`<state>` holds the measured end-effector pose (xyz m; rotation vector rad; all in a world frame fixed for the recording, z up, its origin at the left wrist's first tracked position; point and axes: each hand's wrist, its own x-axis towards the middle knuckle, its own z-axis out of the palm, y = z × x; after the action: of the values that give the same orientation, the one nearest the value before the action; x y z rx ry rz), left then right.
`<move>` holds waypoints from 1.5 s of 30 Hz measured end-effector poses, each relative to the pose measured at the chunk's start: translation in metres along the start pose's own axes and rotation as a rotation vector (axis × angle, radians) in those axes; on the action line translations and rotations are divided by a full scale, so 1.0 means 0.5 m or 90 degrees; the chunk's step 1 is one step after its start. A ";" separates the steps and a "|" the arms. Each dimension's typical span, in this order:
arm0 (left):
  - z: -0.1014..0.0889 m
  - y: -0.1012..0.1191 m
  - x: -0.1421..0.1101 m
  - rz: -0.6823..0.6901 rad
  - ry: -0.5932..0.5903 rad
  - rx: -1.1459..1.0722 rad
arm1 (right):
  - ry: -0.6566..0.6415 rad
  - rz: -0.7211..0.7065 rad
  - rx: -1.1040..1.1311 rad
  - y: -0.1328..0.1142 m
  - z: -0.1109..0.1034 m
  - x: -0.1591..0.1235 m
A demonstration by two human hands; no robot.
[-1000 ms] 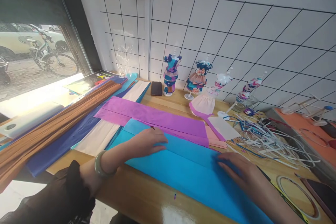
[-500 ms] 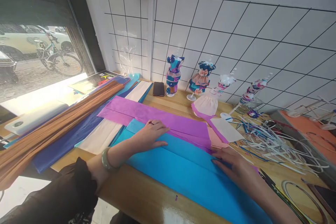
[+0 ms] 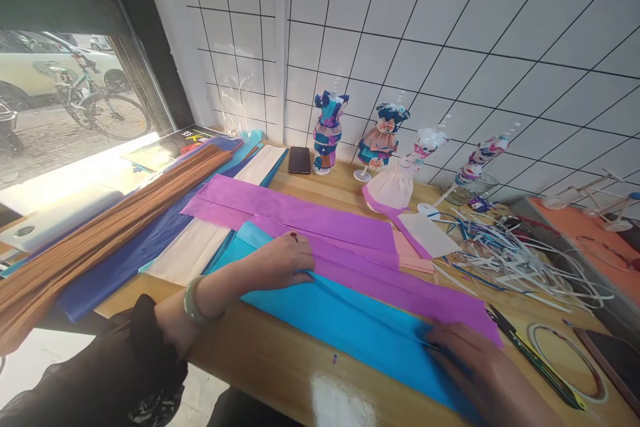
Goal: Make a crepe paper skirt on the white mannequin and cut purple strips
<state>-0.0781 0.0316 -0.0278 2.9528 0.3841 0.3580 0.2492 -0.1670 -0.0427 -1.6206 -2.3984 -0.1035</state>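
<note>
A blue crepe paper sheet [image 3: 350, 327] lies along the table's front edge, its far edge slightly raised. My left hand [image 3: 287, 260], a bracelet on its wrist, pinches that edge near the sheet's left part. At the sheet's right end my right hand [image 3: 473, 360] has its thumb and fingers closed on the edge, slightly blurred. Beyond the blue sheet runs a purple crepe paper strip [image 3: 425, 297], and another purple strip [image 3: 320, 210] lies partly above it. Pale pink paper [image 3: 410, 252] shows at their right end.
Brown crepe paper [image 3: 150, 193], a navy sheet [image 3: 115, 267] and a cream strip [image 3: 193, 257] lie left. A phone [image 3: 299, 160] and several small dressed mannequins [image 3: 327, 133] stand along the wall. At right are paper scraps [image 3: 515, 260], a yellow-black cutter [image 3: 540, 360] and a ring [image 3: 570, 357].
Both hands have drawn the blue sheet's far edge toward me, exposing more purple strip behind it. My fingers, flatter before, are now closed on the edge. The view has tilted down a little.
</note>
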 end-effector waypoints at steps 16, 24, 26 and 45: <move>-0.032 -0.027 -0.016 -0.178 -0.152 -0.283 | -0.002 0.369 0.172 0.074 -0.011 -0.117; -0.039 -0.026 -0.015 -0.224 -0.153 -0.292 | -0.003 0.500 0.163 0.074 -0.011 -0.147; -0.038 -0.026 -0.015 -0.225 -0.155 -0.280 | 0.003 0.514 0.163 0.075 -0.008 -0.147; -0.038 -0.021 -0.015 -0.269 -0.208 -0.193 | 0.059 0.615 0.142 0.030 -0.012 -0.123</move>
<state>-0.0923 0.0416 -0.0128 2.4867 0.8044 -0.1098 0.2855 -0.2181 -0.0530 -2.3611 -1.2810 0.2456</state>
